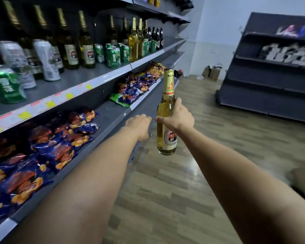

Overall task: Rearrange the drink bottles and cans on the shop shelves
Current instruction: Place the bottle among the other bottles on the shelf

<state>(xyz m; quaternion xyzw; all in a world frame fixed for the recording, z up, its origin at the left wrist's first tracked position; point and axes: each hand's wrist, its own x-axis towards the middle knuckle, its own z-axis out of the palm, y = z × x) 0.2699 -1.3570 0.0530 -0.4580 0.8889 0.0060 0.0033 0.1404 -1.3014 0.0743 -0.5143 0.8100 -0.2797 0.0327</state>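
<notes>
- Right hand [177, 118] grips the clear-glass, gold-foil-necked bottle of yellow beer [167, 113] at its shoulder — upright, out in the aisle.
- Left hand [138, 123], loosely curled and holding nothing, hangs just beside it — the grey drinks shelf [81, 80] lies up-left.

Open aisle over the wood-look floor [192, 173], between the stocked shelving at left and a dark display unit [271, 76] well apart at right. The drinks shelf [74, 83] offers a bare strip along its front edge; tall bottles [84, 43] line its back, green cans [113, 53] and white cans [46, 59] crowd the middle and left. On the snack shelf [113, 113] below, a bare stretch lies between blue snack packets [60, 138] and a farther heap [136, 85]. The right hand [177, 117] holds a beer bottle [167, 111] upright over the aisle, off the shelf edge; the left hand [139, 125] sits just beside it.
</notes>
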